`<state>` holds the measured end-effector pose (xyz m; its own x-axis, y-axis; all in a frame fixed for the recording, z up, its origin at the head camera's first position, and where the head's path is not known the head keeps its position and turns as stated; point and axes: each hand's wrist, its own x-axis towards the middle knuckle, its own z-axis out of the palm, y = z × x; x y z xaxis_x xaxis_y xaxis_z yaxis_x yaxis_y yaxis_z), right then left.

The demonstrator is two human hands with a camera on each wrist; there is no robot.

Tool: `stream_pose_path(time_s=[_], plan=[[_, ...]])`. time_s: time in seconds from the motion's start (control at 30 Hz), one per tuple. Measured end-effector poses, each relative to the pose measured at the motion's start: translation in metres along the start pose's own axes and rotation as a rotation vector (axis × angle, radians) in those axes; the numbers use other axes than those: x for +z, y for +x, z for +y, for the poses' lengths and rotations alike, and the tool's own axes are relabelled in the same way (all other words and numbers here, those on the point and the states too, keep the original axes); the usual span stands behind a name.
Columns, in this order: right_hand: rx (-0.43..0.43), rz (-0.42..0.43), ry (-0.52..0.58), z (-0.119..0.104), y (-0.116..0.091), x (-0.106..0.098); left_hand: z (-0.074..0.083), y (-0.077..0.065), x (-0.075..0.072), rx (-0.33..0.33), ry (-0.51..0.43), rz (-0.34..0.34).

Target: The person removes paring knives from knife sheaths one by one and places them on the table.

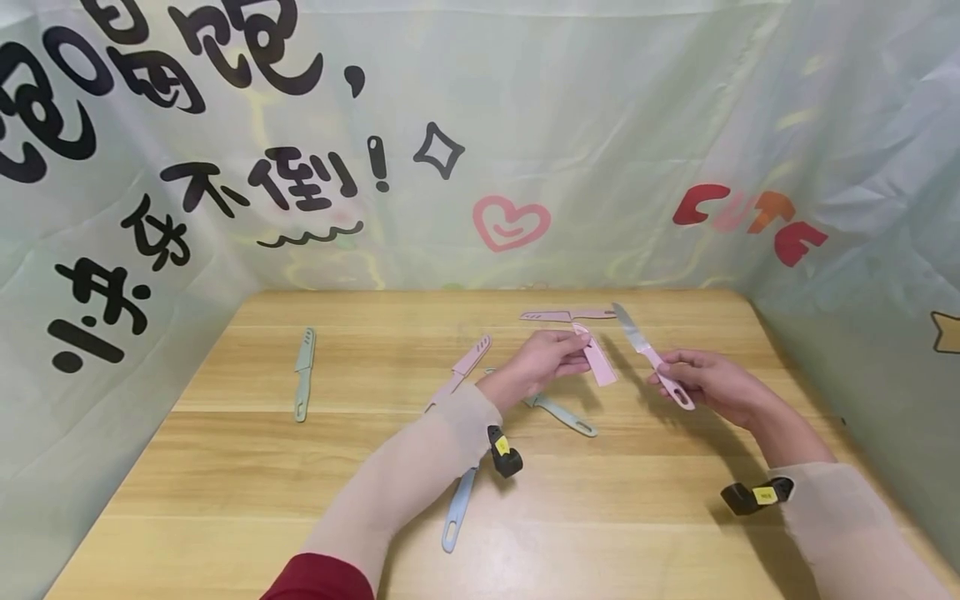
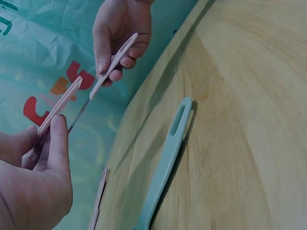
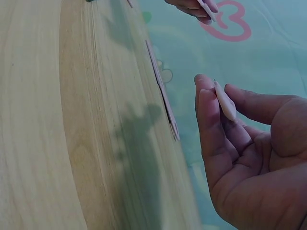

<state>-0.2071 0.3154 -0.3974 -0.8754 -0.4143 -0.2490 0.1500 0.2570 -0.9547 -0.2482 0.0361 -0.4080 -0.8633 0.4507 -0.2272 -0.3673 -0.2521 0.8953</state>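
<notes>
My left hand (image 1: 542,363) pinches a pink knife sheath (image 1: 602,364) between thumb and fingers, above the table's back right half. To its right, my right hand (image 1: 716,385) holds a small knife by its pink handle (image 1: 677,392), with the bare metal blade (image 1: 632,327) pointing up and left. Sheath and knife are apart in the head view. The left wrist view shows the sheath (image 2: 61,104) near the knife's blade, which it partly hides. In the right wrist view the handle (image 3: 224,101) sits between thumb and fingertips.
On the wooden table (image 1: 225,483) lie a green sheathed knife (image 1: 303,375), a pink sheathed knife (image 1: 471,357) and another pink one (image 1: 566,316) at the back edge. A green knife (image 1: 567,416) and a blue knife (image 1: 458,510) are partly hidden by my left arm. Printed curtains (image 1: 615,125) enclose the table.
</notes>
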Motion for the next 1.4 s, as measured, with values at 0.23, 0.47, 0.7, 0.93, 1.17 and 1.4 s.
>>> stream_pose_path(time_s=[0.23, 0.47, 0.7, 0.93, 1.17, 1.4], plan=[[0.016, 0.035, 0.017, -0.001, -0.003, -0.004, 0.001, 0.006, 0.007, 0.007, 0.014, -0.019], [0.037, 0.077, 0.02, 0.0, -0.004, -0.007, -0.002, 0.012, 0.013, 0.004, 0.031, -0.03], [0.041, 0.085, 0.007, 0.001, -0.005, -0.011, -0.005, 0.017, 0.021, -0.003, 0.031, -0.031], [0.048, 0.106, 0.008, 0.003, -0.006, -0.014, -0.007, 0.022, 0.026, 0.001, 0.038, -0.033], [0.05, 0.114, 0.021, 0.006, -0.006, -0.016, -0.009, 0.026, 0.03, 0.004, 0.077, -0.004], [0.065, 0.146, 0.011, 0.006, -0.006, -0.018, -0.016, 0.03, 0.036, 0.01, 0.144, 0.018]])
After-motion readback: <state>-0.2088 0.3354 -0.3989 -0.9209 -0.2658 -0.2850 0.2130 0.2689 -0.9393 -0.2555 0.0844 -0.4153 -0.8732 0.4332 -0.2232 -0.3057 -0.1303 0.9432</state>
